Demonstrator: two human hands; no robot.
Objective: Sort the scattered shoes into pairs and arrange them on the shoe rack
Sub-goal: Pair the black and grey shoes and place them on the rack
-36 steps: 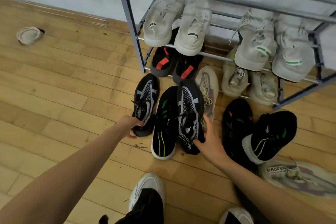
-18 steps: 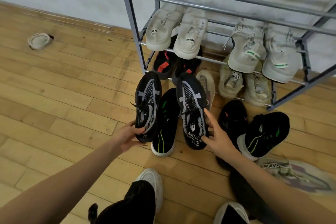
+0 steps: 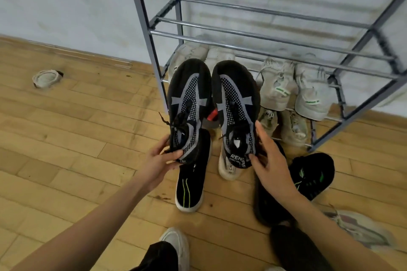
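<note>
Underfoot, a plank floor; behind, a pale wall. Against that wall, the grey metal shoe rack, landmark for everything below.

Already stocked on the rack's lower tiers, each pair toes outward and side by side:
- at the right, a pale pair with green tags
- under those, a beige pair
- at the left, a white pair, mostly hidden behind the lifted shoes

Raised in front of the rack's left half: two matching black-and-grey shoes, the left mesh shoe and the right mesh shoe. Toes toward the rack, parallel and just apart. Probably held so to check the match and to go in together. Judged step: pair found, placing not yet done. Likely target: the upper rails.

On the floor in front of the rack, seemingly unsorted:
- a black shoe with green lines, beneath the left mesh shoe
- a pale heel, beneath the right mesh shoe
- a black shoe with green accents, near the rack's right foot
- a dark shoe beside it, half hidden by a forearm
- a mottled pale shoe, farthest out

Left hand: thumb and fingers pinching the left mesh shoe's heel. Right hand: wrapped round the right mesh shoe's heel, thumb up its side. Heel grips presumably for feeding toes first onto the rails.

Well left of the rack, near the wall: a small round pale thing, identity unclear.
</note>
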